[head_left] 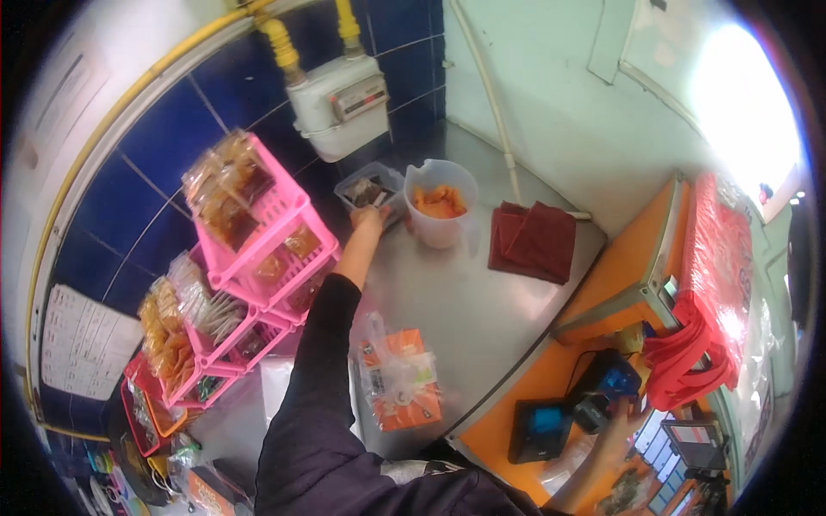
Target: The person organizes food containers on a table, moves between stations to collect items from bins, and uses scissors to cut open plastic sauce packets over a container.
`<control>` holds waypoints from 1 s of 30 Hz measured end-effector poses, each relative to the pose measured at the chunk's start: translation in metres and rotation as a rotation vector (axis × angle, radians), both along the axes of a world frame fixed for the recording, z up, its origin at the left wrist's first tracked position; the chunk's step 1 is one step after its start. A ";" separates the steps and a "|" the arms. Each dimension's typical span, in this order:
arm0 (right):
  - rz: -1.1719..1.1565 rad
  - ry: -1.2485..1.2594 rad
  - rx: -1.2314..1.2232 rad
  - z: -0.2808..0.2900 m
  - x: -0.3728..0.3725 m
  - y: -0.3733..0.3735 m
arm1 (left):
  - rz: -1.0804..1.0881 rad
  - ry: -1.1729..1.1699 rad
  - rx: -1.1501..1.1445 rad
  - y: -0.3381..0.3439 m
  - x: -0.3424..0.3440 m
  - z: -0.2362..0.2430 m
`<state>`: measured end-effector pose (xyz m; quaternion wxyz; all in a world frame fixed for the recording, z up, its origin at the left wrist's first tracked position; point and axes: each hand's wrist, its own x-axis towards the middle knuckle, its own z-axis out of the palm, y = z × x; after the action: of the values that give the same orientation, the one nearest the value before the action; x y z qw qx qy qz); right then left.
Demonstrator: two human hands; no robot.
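Observation:
At the back of the steel counter, my left hand [370, 218] grips the near end of a clear plastic container [348, 185] holding dark items. Beside it on the right stands a translucent jug [439, 228] with orange contents. My right hand [624, 417], low at the right, reaches to a black handheld device [600, 387] with a blue display; its fingers are blurred, and whether they grip it is unclear. Another black device [539, 430] with a screen lies left of that hand. An orange box with a clear bag over it [400, 378] sits on the counter nearer me.
Pink stacked baskets [271, 258] of packets stand left of my arm, below a gas meter [340, 112]. A folded maroon cloth [532, 241] lies right of the jug. Orange shelving [615, 267] hung with red bags [701, 284] lines the right side.

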<state>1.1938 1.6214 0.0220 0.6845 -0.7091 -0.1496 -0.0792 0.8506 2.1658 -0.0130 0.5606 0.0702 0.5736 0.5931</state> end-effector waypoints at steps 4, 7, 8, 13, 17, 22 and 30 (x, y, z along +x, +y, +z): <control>0.350 0.279 0.028 0.056 -0.043 -0.011 | -0.084 -0.293 0.083 -0.053 -0.042 0.018; 0.532 0.421 0.046 0.086 -0.065 -0.014 | -0.100 -0.404 -0.021 -0.085 -0.059 0.032; 0.579 0.491 0.058 0.093 -0.069 -0.019 | -0.156 -0.465 -0.051 -0.098 -0.057 0.041; 0.744 0.561 0.065 0.109 -0.093 -0.032 | -0.382 -0.712 -0.050 -0.187 -0.061 0.121; 0.857 0.553 0.137 0.130 -0.146 -0.029 | -0.441 -0.780 0.028 -0.272 -0.118 0.168; 0.970 0.525 0.108 0.140 -0.213 -0.056 | -0.562 -0.661 0.373 -0.427 -0.249 0.208; 1.101 0.508 -0.186 0.115 -0.351 -0.078 | -0.310 -0.026 0.172 -0.644 -0.397 0.153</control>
<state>0.8426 1.5434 0.1372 0.5745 -0.5811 -0.3323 0.4711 0.4531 1.5220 0.1405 0.6445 0.1979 0.4958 0.5474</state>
